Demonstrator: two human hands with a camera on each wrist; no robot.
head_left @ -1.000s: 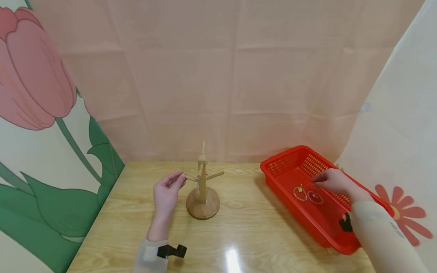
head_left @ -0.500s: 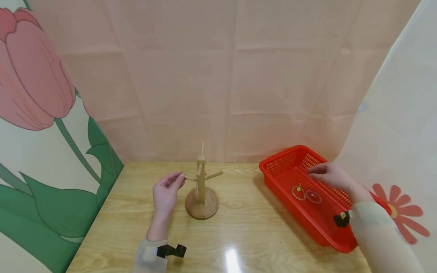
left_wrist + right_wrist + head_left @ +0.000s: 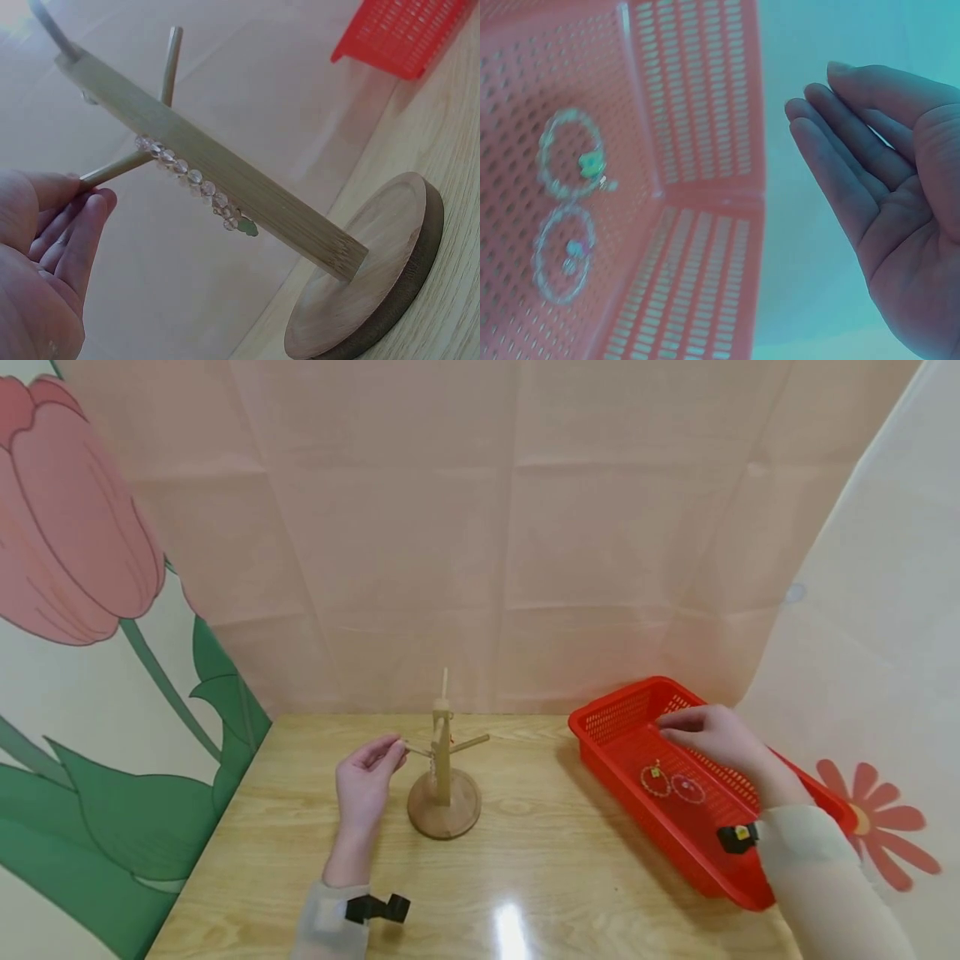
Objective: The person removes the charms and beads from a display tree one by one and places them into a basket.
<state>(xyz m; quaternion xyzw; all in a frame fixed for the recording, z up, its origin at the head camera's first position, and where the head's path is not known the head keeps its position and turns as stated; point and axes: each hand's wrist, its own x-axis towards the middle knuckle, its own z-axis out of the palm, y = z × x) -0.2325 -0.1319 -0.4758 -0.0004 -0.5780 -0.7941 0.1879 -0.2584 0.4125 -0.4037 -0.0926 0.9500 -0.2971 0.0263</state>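
My left hand [image 3: 367,777] pinches the end of a side peg [image 3: 116,169] on a wooden jewelry stand [image 3: 444,768] with a round base. A clear beaded bracelet [image 3: 195,178] with a small green charm hangs from that peg, against the upright post. Above the red basket [image 3: 641,806] is my right hand [image 3: 712,739], its fingers apart from the thumb with nothing between them. Inside the basket lie two bracelets side by side: a yellowish one with a green charm [image 3: 591,163] and a pale pinkish one with a small charm [image 3: 576,249].
A wooden table [image 3: 540,860] carries the stand in the middle and the basket at the right. Another peg [image 3: 471,742] sticks out to the stand's right. Behind rises a pinkish cloth backdrop [image 3: 420,543], with flower-printed panels at both sides.
My right hand has risen a little over the basket and moved left, its fingers empty. My left hand and the stand stay as they were.
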